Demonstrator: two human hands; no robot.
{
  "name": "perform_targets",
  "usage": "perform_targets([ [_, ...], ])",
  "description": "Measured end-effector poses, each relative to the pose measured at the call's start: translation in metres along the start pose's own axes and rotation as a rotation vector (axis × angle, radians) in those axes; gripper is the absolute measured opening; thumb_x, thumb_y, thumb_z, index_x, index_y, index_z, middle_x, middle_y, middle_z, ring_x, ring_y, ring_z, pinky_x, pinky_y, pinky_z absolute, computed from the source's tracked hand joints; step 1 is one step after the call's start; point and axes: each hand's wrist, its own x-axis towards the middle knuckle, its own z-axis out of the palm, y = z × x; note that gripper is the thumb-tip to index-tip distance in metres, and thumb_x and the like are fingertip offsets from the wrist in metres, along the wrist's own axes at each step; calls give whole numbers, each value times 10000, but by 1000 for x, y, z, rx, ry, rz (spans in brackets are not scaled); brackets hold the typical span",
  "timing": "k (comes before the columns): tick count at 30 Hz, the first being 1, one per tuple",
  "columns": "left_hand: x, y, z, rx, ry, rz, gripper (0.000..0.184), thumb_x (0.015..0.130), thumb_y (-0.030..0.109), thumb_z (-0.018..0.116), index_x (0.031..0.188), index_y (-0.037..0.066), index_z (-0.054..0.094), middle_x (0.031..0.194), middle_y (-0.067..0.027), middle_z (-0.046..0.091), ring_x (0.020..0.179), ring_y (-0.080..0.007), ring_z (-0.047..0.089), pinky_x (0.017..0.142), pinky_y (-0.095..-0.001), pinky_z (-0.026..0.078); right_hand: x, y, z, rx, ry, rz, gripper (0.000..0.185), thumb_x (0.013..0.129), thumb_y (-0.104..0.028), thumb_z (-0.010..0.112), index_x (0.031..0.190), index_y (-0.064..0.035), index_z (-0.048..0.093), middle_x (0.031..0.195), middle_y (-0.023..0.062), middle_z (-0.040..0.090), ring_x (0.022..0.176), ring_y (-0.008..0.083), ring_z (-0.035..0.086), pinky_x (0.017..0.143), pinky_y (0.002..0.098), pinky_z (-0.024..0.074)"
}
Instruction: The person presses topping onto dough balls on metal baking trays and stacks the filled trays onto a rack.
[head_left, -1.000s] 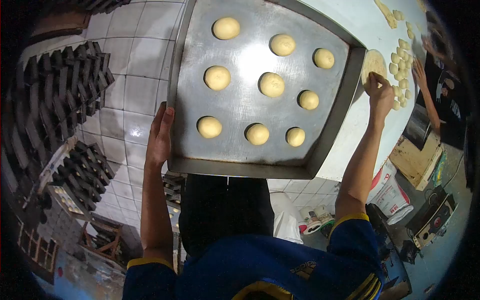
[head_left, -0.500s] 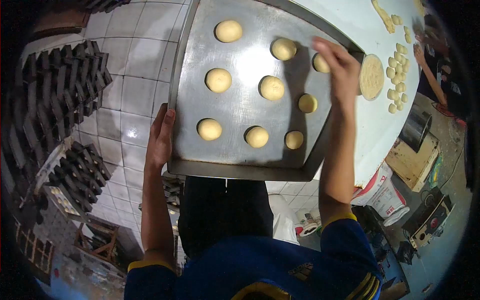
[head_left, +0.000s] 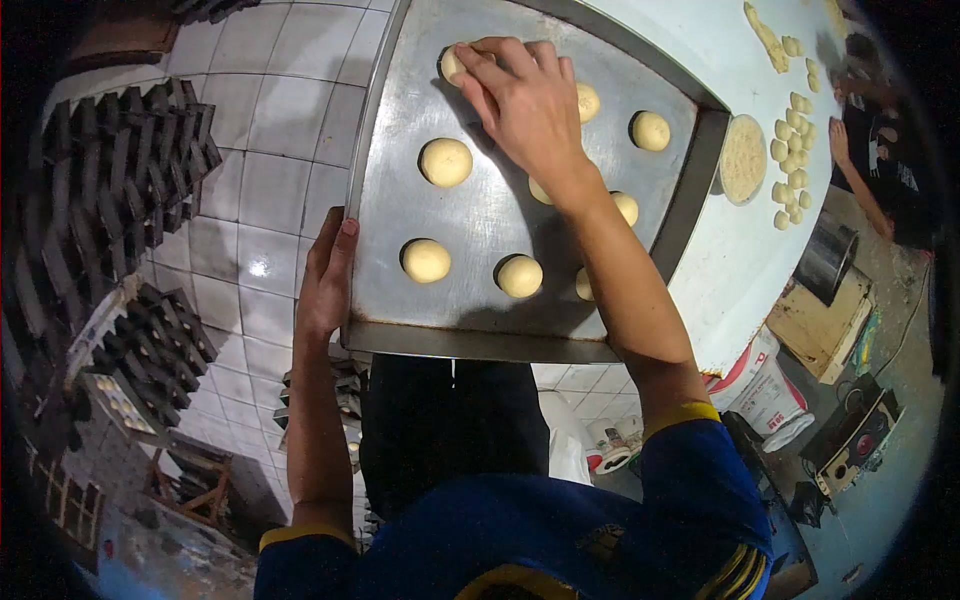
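Note:
A deep metal baking tray (head_left: 480,338) carries several round pale dough balls, set apart in rows. My left hand (head_left: 326,270) grips the tray's left wall, with the thumb over the rim. Over the tray's far left part, my right hand (head_left: 530,100) has its fingertips on a dough ball (head_left: 452,66), thumb and fingers bent around it. That ball is partly covered by the fingers. My right hand and forearm also hide parts of other balls. In plain sight are a dough ball (head_left: 651,131) at the right and another dough ball (head_left: 446,162) nearer me.
The white table (head_left: 715,270) borders the tray on the right. On it stand a round container of pale crumbs (head_left: 743,160) and small dough pieces (head_left: 795,150). Another person's arm (head_left: 862,175) is beyond. Dark stacked racks (head_left: 120,170) stand left on the tiled floor.
My right hand has moved left across the tray, from the far right dough ball to the far left one. The tray has shifted slightly right; my left hand keeps its hold.

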Motion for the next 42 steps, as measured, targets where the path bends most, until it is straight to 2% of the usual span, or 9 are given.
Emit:
perform_targets([
  [7, 3, -10, -1, -13, 1, 20, 924, 1061, 621, 473, 1595, -117, 322, 1584, -321, 452, 1490, -366, 440, 1237, -394, 313, -22, -4, -32, 161, -164, 85, 595, 991, -475, 668, 1477, -141, 592, 1487, 85, 546, 1229, 333, 512, 1087, 479, 411],
  [12, 6, -23, -1, 87, 109, 15, 925, 1056, 628, 478, 1598, -107, 328, 1620, -308, 413, 1517, -370, 405, 1252, -402, 295, -48, 118, -116, 242, 312, 528, 362, 1049, -306, 673, 1341, -98, 726, 1107, 60, 773, 921, 183, 707, 787, 317, 542],
  [13, 7, -21, -1, 88, 103, 20, 925, 1056, 628, 478, 1598, -107, 328, 1620, -308, 413, 1517, -370, 405, 1252, -402, 295, -59, 144, -139, -59, 335, 591, 328, 1035, -307, 697, 1277, -97, 766, 1079, 80, 790, 895, 184, 725, 765, 305, 541],
  [16, 8, -17, 1, 66, 116, -10, 983, 1025, 674, 500, 1606, -98, 319, 1635, -297, 394, 1533, -369, 379, 1260, -406, 277, -106, 216, -174, -440, 8, 773, 406, 980, -436, 714, 1190, -100, 800, 1091, 197, 782, 1019, 342, 765, 869, 406, 578],
  [23, 20, -23, -4, 90, 117, 3, 1052, 989, 741, 505, 1622, -75, 303, 1658, -283, 364, 1553, -367, 343, 1273, -415, 245, -133, 247, -175, -478, -211, 727, 330, 959, -374, 715, 1143, -121, 817, 1042, 153, 797, 937, 341, 777, 830, 409, 588],
  [27, 19, -21, -3, 93, 130, -2, 1061, 985, 760, 492, 1622, -69, 311, 1663, -272, 364, 1553, -366, 342, 1273, -422, 244, -152, 275, -183, -359, -32, 726, 326, 959, -360, 735, 1185, -136, 806, 989, 134, 804, 878, 258, 780, 802, 379, 585],
  [32, 15, -13, -2, 102, 137, -3, 1049, 981, 756, 509, 1611, -67, 344, 1641, -268, 404, 1536, -359, 373, 1262, -398, 262, -174, 277, -199, 175, 172, 1056, 397, 987, -292, 783, 1190, 48, 777, 1116, 83, 788, 1051, 144, 690, 980, 274, 492],
  [37, 4, -1, 2, 100, 147, 13, 966, 1003, 706, 518, 1593, -49, 397, 1591, -251, 482, 1498, -340, 431, 1235, -379, 298, -209, 299, -199, 298, 248, 979, 429, 973, -289, 788, 1258, 28, 747, 1191, 119, 771, 1121, 201, 686, 1019, 314, 490],
  [42, 3, 6, 2, 125, 159, 37, 672, 1045, 630, 488, 1350, 43, 606, 1268, -191, 674, 1194, -302, 598, 1090, -385, 418, -173, 207, -197, 850, 402, 1070, 418, 1044, -255, 707, 1329, 50, 678, 1318, 112, 692, 1259, 189, 583, 1055, 297, 445],
])
